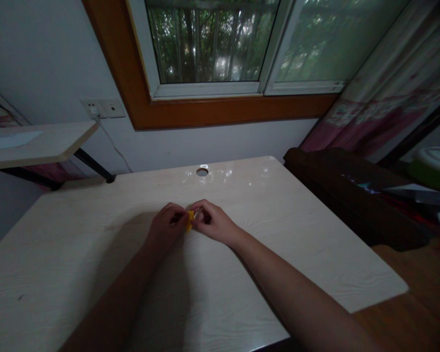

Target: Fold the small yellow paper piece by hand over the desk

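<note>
A small yellow piece [189, 221] is held between my two hands, above the middle of the pale wood-grain desk [242, 274]. Its kind is too small to make out. My left hand [168, 221] pinches it from the left with curled fingers. From the right, my right hand [213, 221] has its thumb and fingers closed at the piece's other side. A thin pale strip or stick shows by the right fingertips, but I cannot tell whether it belongs to the yellow piece. The fingers cover part of the piece.
A round cable hole [202, 172] lies near the desk's back edge. At the left stands a raised shelf [69, 139] on black legs, below a wall socket [102, 108] with a plugged-in cable. Dark furniture [337, 190] borders the right side. Behind is a window [212, 44].
</note>
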A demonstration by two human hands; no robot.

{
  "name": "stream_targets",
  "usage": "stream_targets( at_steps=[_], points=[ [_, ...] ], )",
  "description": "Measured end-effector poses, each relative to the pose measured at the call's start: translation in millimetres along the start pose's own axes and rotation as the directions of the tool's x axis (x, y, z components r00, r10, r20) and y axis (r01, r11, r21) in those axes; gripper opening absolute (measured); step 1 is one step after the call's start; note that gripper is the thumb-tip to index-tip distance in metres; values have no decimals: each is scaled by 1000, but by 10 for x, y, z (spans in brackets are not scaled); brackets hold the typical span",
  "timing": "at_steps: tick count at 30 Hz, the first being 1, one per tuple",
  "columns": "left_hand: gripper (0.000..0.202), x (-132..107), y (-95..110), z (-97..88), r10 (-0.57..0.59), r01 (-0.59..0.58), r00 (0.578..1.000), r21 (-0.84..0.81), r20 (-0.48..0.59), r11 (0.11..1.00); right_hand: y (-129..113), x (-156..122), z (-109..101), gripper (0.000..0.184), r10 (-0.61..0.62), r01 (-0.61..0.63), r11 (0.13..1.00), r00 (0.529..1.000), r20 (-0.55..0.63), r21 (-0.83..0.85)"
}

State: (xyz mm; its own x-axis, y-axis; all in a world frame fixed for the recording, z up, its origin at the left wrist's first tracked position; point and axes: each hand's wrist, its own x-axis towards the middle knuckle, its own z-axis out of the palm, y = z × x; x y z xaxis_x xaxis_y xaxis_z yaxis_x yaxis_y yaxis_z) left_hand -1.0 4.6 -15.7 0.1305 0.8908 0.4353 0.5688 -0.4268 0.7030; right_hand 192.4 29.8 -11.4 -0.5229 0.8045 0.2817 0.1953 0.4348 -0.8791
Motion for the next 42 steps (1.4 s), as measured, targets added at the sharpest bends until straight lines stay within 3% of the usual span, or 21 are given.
stream_targets(
  at_steps=[8,27,42],
  points=[
    [11,26,-2,-20,-56,56,998,-31,6,998,53,5,1,34,12,-10,995,1000,-16,95],
    [13,21,6,-39,-2,5,999,-92,36,996,39,16,-4,22,94,-93,958,996,8,272],
    [7,10,-6,-41,32,-24,997,-120,71,993,86,28,-4,25,100,-101,925,995,22,367]
  ],
)
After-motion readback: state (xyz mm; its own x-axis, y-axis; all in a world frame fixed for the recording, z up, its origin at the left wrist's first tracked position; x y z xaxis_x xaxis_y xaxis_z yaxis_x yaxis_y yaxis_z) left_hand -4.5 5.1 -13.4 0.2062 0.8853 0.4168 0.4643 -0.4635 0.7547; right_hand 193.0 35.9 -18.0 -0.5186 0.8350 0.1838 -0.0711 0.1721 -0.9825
